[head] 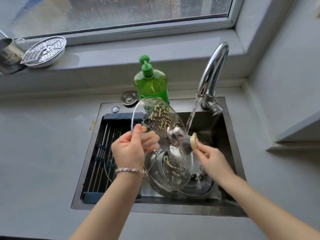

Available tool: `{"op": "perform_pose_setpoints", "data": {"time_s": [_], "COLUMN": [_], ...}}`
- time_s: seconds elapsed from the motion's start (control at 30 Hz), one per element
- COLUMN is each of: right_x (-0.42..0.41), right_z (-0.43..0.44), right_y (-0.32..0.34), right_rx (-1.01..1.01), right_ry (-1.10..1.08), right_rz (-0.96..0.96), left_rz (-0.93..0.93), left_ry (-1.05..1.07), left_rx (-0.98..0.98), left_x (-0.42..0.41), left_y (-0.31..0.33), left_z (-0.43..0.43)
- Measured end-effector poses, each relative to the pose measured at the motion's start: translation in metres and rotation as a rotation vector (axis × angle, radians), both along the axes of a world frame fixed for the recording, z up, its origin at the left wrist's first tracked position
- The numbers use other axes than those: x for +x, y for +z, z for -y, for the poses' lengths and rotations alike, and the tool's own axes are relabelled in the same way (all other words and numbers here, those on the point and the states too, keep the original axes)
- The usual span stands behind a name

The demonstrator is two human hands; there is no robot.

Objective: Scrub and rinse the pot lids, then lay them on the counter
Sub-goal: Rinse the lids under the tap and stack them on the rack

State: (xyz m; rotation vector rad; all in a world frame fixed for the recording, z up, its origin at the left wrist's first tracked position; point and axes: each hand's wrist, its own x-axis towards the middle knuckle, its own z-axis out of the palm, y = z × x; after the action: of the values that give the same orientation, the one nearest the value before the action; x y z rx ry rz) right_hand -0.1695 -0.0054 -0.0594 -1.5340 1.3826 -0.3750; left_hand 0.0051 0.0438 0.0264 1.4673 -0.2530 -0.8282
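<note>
Over the sink (230, 153), below the running tap (213, 70), a soapy glass lid (155, 122) stands tilted, left hand (129, 150) fingers pinching its rim. Right hand (212, 157) fingers squeeze a sponge (193, 141) against its knob. Wet soap could let it slip and crack.

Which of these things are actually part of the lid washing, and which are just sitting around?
In use: glass lid in the left hand; sponge in the right hand; running tap; sink; another lid below.

Lying about: soap bottle, steamer plate, metal cup, rack.
</note>
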Motion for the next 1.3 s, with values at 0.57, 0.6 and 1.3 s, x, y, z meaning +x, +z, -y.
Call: {"op": "perform_pose_setpoints", "data": {"time_s": [0.57,0.6,1.3], "right_x": [-0.007,-0.008,-0.071], "right_z": [0.036,0.037,0.053], "right_y": [0.09,0.091,0.115], "right_rx": [0.082,0.118,0.138], "right_ry": [0.017,-0.004,-0.142], "right_rz": [-0.251,-0.246,0.061], "left_rz": [0.661,0.664,-0.141], "left_ry": [-0.632,-0.656,-0.672], "left_rx": [0.234,0.244,0.771], "left_x": [-0.088,-0.095,-0.031], "left_y": [-0.027,-0.026,-0.103], "left_z": [0.012,0.013,0.011]}}
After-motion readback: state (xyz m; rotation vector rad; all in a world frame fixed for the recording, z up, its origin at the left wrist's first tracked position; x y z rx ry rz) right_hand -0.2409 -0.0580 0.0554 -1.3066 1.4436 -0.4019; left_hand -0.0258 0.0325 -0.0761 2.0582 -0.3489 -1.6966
